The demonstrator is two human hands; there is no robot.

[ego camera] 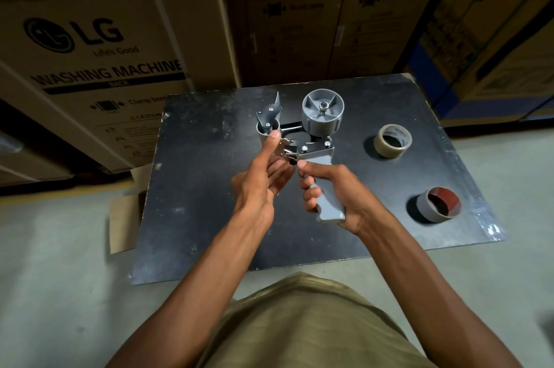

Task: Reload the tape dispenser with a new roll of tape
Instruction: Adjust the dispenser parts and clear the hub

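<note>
Gripping the dispenser (299, 139) handle with my right hand (335, 190) fist-tight, left hand (263, 175) thumb steadies its front; hub bare for new roll (392, 141), centre-right.

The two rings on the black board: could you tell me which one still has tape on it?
The pale beige roll, farther from the person, still has tape wound on it. The nearer grey ring with reddish lining looks like a bare core.

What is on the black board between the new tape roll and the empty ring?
Nothing. In the head view, only bare black board lies between the tape roll and the empty cardboard ring.
</note>
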